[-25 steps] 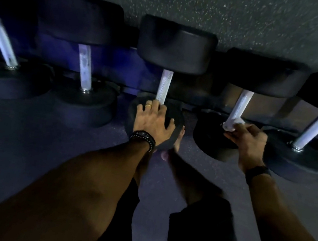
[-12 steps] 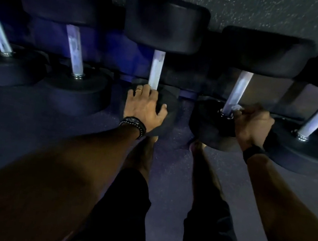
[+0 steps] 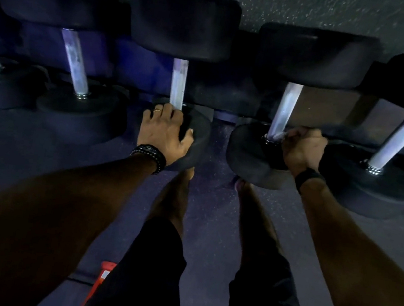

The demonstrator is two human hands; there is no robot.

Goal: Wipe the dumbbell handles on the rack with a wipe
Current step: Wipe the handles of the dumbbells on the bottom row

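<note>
Head view: right hand (image 3: 303,147) pinches wipe (image 3: 278,135) at handle (image 3: 285,110) base.

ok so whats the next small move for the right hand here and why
Probably slide the right hand up the handle toward the far weight. It grips the wipe at the handle's near end, so the bare metal above looks unwiped. The left hand rests on the neighbouring dumbbell and can stay.
</note>
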